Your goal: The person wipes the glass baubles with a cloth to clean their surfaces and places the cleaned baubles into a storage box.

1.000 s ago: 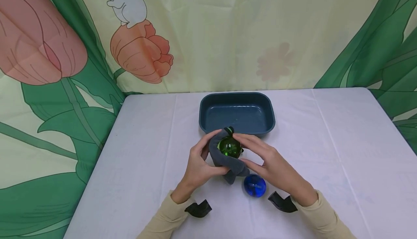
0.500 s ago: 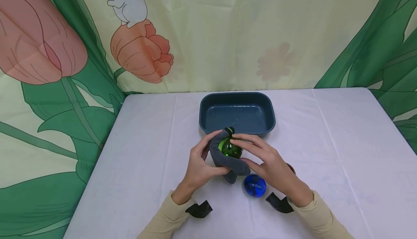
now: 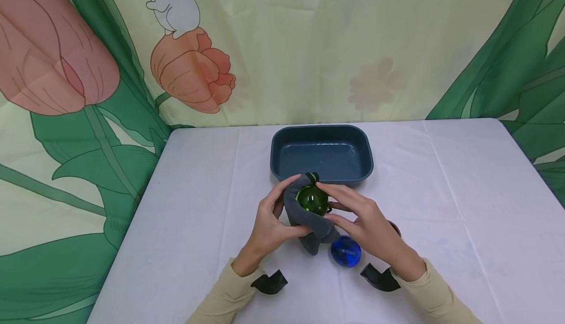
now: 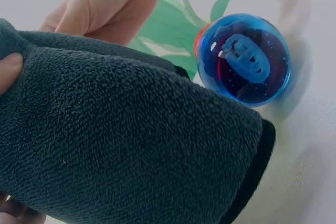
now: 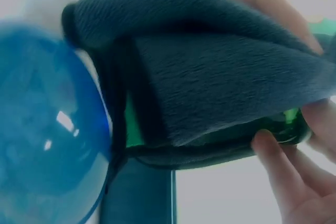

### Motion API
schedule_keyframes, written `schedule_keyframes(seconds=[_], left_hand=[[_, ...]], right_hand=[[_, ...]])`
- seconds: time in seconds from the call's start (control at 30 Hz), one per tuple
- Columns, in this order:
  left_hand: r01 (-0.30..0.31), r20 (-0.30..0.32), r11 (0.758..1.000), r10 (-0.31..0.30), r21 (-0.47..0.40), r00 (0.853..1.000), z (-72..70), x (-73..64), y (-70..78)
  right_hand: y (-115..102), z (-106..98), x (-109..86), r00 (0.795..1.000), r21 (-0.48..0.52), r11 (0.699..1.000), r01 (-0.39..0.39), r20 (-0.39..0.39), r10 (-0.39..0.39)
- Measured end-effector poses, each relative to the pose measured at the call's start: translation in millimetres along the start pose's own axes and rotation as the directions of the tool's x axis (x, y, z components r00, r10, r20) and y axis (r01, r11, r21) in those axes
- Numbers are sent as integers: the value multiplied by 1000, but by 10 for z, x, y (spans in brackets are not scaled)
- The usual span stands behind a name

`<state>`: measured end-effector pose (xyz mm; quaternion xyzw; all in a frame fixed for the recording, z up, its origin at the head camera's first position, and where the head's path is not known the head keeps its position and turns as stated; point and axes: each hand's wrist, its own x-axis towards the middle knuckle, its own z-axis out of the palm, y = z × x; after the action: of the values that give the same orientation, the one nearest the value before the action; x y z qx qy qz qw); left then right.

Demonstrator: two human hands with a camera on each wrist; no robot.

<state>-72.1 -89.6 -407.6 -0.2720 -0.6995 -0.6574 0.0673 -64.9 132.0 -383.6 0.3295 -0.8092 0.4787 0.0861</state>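
Observation:
My left hand (image 3: pixel 271 223) holds a dark grey cloth (image 3: pixel 291 205) wrapped partly round a shiny, see-through green ball (image 3: pixel 311 200). The thumb lies in front of the cloth and the fingers behind it. From the right, my right hand (image 3: pixel 368 221) grips the green ball, fingertips at its upper side and thumb low by the cloth's edge. Below the cloth, a clear blue ball (image 3: pixel 346 251) rests on the table, with a pale blue shape inside it in the left wrist view. The cloth (image 4: pixel 126 129) fills much of that view and hides the green ball there.
A dark blue rectangular basin (image 3: pixel 321 155) stands just behind the hands on the white-covered table (image 3: pixel 441 177). Part of a reddish round thing (image 3: pixel 395 227) shows behind my right wrist. Black wrist pieces (image 3: pixel 270 283) sit by the cuffs. A printed curtain (image 3: pixel 287 44) hangs behind the table.
The right fingers shift across the green ball and back toward its upper right side. The cloth's lower end hangs slightly lower. The left hand stays nearly still, and the reddish thing has come into view.

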Motion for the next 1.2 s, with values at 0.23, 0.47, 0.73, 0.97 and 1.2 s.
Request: schedule_keyframes(seconds=[0.23, 0.47, 0.73, 0.97, 1.2], left_hand=[[-2, 9, 1000, 2, -6, 1000, -3, 5, -12], [-3, -36, 1000, 3, 7, 999, -8, -4, -16], [-10, -62, 1000, 10, 6, 998, -20, -1, -17], [-16, -54, 1000, 15, -19, 998, 4, -4, -21], [5, -37, 1000, -6, -22, 999, 30, -14, -7]], right_hand=[[0, -20, -2, 994, 98, 990, -106, 37, 103], [-9, -57, 20, 989, 91, 991, -96, 124, 84], [10, -82, 24, 982, -93, 977, 190, 10, -190], [26, -57, 24, 971, -123, 964, 237, 26, -236], [24, -44, 5, 982, -175, 966, 191, 32, -188]])
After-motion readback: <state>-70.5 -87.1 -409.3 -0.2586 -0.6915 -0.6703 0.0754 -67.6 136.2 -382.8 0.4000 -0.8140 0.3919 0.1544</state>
